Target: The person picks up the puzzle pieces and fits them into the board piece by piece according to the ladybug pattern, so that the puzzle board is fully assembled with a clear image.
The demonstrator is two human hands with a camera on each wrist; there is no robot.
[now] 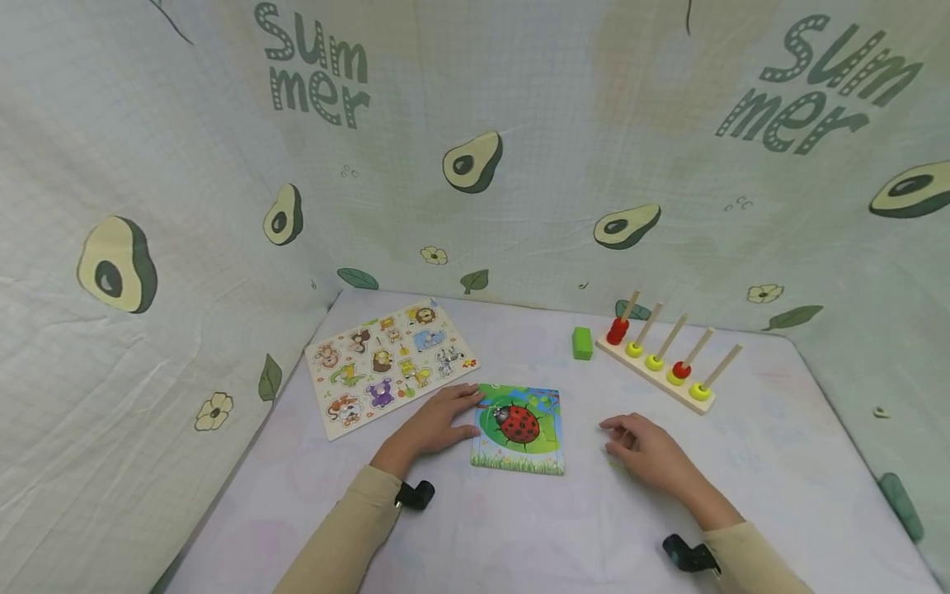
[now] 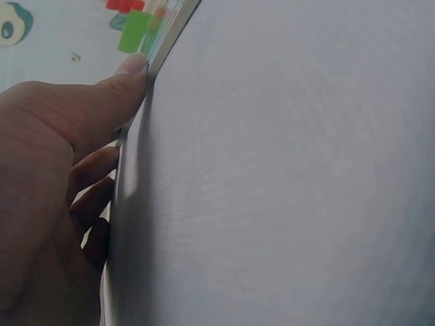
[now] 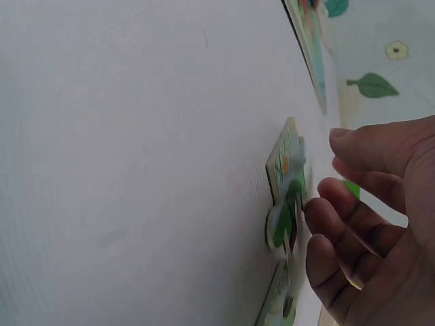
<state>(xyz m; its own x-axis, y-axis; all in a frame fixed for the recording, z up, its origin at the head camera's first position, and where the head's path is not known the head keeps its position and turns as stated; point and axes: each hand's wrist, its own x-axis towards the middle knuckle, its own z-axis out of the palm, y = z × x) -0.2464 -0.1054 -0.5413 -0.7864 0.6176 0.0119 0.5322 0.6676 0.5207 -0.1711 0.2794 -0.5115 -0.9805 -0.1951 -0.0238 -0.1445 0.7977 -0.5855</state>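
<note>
A square ladybug jigsaw puzzle (image 1: 518, 429) lies flat in the middle of the table. At its left edge rests my left hand (image 1: 438, 421), the fingertips by the top-left corner and the thumb touching the side. In the left wrist view the thumb (image 2: 126, 81) lies along the board's edge. My right hand (image 1: 647, 452) hovers right of the puzzle, fingers loosely bent, nothing visible between them. Loose jigsaw pieces (image 3: 284, 163) with green print lie beside the right hand's fingertips in the right wrist view. In the head view that hand mostly hides them.
Back left lies a wooden animal peg puzzle (image 1: 393, 365). A green block (image 1: 582, 343) stands behind the ladybug puzzle. Farther right is a wooden peg stacker (image 1: 656, 375) with red and yellow beads on upright rods. Avocado-print cloth (image 1: 549, 165) hangs behind the table.
</note>
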